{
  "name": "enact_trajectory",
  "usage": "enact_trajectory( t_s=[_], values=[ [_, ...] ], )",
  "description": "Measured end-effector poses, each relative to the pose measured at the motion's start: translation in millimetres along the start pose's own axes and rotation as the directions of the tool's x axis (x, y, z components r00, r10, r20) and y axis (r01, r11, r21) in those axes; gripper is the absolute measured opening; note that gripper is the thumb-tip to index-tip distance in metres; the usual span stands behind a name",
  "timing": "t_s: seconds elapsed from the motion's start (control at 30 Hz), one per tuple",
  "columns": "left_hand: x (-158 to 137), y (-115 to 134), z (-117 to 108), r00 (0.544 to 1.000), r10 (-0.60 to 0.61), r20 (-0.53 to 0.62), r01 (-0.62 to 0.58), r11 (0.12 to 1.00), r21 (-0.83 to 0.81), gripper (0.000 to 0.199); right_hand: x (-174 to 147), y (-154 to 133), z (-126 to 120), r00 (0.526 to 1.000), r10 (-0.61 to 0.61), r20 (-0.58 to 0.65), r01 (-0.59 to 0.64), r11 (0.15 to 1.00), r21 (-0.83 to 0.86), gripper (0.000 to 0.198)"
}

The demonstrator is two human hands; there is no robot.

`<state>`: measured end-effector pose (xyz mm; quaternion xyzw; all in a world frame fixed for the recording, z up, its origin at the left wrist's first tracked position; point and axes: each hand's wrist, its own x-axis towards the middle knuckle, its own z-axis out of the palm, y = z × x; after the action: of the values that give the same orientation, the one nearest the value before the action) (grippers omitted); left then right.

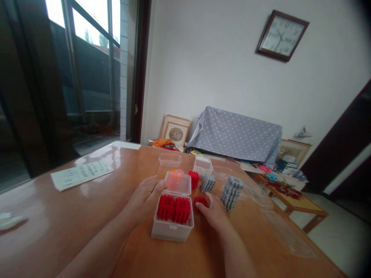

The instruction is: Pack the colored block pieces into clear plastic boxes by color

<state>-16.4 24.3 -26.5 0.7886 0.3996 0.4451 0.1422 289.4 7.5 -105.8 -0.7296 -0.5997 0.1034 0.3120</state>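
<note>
A clear plastic box point(172, 231) stands in front of me with its lid point(182, 183) swung back. Two stacks of red interlocking plastic pieces point(174, 209) sit side by side in it. My left hand point(146, 197) lies along the box's left rear side, fingers stretched out, thumb by the lid's edge. To the right of the box, my right hand point(216, 212) has thumb and fingers around a small red plastic piece point(200, 200), partly hidden by the hand. Close by stand another red stack point(193, 179), a short grey stack point(208, 183) and a taller grey stack point(232, 193).
Behind the lid are something orange point(175, 175), a shallow clear tray point(170, 160) and an open white box point(203, 166). Clear plastic packaging point(278, 220) lies along the table's right edge. Written sheets point(82, 174) rest at left. A low wooden table point(301, 204) stands beyond.
</note>
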Motion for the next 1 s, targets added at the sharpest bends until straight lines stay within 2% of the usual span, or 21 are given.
enact_trajectory(
  t_s=[0.2,0.6,0.7,0.9,1.0],
  values=[
    [0.0,0.3,-0.8,1.0,-0.031,-0.002,0.031,0.999,-0.014,0.046,-3.5,-8.5,0.3,0.999,0.021,0.035,-0.016,0.991,-0.134,0.068],
    [-0.1,1.9,-1.4,1.0,-0.019,0.0,0.019,1.0,-0.003,0.051,-6.5,-14.8,-4.0,0.999,0.016,0.052,-0.006,0.985,-0.171,0.047],
    [-0.2,1.2,0.0,1.0,-0.014,-0.008,0.014,1.0,-0.002,0.051,-6.5,-16.0,-4.3,0.999,0.019,0.048,-0.011,0.985,-0.173,0.051],
    [-1.1,-2.0,2.0,1.0,-0.022,0.009,0.022,1.0,0.018,0.049,-6.3,-18.9,-3.3,0.997,0.076,0.024,-0.07,0.98,-0.188,0.077],
    [-0.8,-1.8,1.7,0.999,-0.026,0.027,0.025,0.999,0.026,0.048,-6.8,-22.1,-3.0,0.993,0.105,0.047,-0.093,0.972,-0.214,0.083]
  ],
)
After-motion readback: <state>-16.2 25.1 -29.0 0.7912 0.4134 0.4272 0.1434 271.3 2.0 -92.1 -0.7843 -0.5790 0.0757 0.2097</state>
